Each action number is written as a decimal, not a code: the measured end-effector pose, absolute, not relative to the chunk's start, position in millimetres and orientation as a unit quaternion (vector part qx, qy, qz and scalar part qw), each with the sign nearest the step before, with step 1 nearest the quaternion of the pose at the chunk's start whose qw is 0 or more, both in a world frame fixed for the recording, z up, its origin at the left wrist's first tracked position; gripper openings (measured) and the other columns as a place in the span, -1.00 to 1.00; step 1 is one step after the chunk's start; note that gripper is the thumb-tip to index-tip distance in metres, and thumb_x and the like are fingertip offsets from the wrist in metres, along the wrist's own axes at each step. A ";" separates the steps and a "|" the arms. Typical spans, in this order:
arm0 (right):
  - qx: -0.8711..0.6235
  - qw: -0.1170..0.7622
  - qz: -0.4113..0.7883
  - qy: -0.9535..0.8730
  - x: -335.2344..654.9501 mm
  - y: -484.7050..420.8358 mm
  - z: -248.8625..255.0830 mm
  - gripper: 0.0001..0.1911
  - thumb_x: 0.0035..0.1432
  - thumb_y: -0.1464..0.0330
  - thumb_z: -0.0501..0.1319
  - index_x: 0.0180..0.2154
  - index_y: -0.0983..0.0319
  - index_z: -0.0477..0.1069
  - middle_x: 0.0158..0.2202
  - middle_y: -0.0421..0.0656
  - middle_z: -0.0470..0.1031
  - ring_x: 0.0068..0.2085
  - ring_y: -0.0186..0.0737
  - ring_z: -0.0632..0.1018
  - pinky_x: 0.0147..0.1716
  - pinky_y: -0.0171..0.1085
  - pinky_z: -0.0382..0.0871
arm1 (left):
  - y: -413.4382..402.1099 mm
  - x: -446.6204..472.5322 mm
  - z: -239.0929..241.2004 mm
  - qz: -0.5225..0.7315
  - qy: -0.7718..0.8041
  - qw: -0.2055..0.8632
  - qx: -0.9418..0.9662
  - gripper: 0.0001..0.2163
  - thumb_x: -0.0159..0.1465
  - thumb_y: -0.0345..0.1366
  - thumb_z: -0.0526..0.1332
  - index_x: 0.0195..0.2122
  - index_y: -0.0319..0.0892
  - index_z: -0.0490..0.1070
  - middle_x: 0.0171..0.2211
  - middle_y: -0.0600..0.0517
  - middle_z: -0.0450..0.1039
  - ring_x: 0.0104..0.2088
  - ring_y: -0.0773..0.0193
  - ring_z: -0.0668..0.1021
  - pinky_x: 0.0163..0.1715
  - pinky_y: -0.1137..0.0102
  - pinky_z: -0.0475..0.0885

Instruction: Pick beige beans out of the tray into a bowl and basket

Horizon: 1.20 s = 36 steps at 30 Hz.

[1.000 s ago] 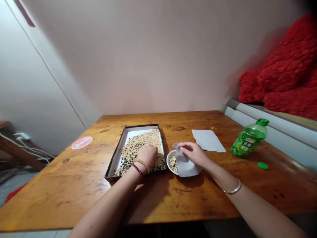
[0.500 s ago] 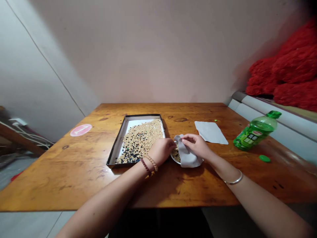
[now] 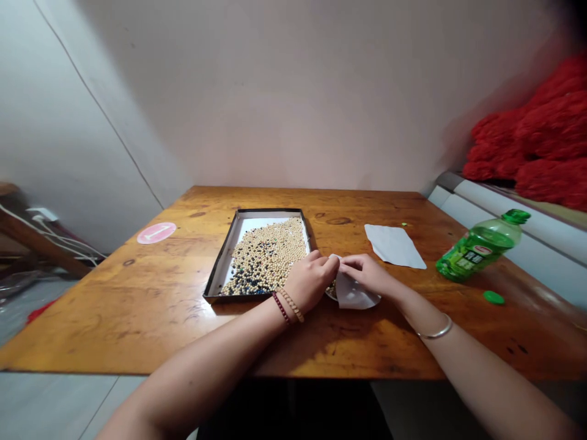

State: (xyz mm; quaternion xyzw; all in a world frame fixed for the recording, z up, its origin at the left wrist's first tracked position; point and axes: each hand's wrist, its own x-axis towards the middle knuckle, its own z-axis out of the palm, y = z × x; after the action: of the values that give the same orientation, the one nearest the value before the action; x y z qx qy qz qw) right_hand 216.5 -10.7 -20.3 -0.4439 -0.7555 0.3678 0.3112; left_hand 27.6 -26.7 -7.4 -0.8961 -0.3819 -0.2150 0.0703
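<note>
A dark metal tray [image 3: 219, 274] of pale and dark beans [image 3: 270, 253] lies on the wooden table [image 3: 137, 318]. Just right of it a small white bowl [image 3: 331, 294] sits mostly hidden under my hands and a grey paper sheet [image 3: 352, 294]. My left hand [image 3: 309, 281], fingers curled, hovers over the bowl and touches the paper's upper corner. My right hand [image 3: 369, 274] pinches the same paper edge from the right. What my left fingers hold, if anything, is hidden.
A second grey paper [image 3: 395, 246] lies to the right. A green bottle [image 3: 481, 245] lies tilted near the right edge with its green cap [image 3: 493, 297] beside it. A pink round sticker [image 3: 156, 232] is at the left. Red fluffy fabric [image 3: 541, 146] rests on a ledge.
My left hand left the beans in the tray and moved right to the bowl, meeting my right hand at the paper. The camera view shifted slightly.
</note>
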 end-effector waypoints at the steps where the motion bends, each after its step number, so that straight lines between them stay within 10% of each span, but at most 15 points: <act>1: -0.441 0.302 0.368 -0.761 216.8 -11.3 -19.5 -0.65 0.18 0.17 0.12 -0.33 0.27 0.56 -0.35 -0.12 0.58 -0.29 -0.15 0.54 -0.28 -0.26 0.38 | -27.4 28.1 -6.5 -0.211 -0.386 0.075 -0.895 -0.84 0.36 -0.29 0.01 -0.30 -0.18 0.33 -0.45 0.01 0.40 -0.35 0.25 0.37 -0.47 0.42 0.26; 36: -0.463 0.332 0.343 -0.747 210.0 -13.3 -27.8 -0.82 0.02 0.27 0.29 -0.41 0.27 0.55 -0.39 -0.12 0.53 -0.35 -0.23 0.49 -0.33 -0.30 0.30 | 2.3 -3.1 4.2 0.021 -0.594 -0.004 -0.804 -0.74 0.28 -0.26 0.06 -0.25 -0.29 0.50 -0.29 -0.21 0.51 -0.24 0.05 0.57 -0.26 0.24 0.47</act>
State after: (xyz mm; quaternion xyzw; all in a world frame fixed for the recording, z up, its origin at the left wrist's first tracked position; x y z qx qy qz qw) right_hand 210.0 -13.3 -27.8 -0.4626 -0.7469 0.3434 0.3321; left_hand -3.1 2.3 4.2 -0.8039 -0.5943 0.0212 -0.0039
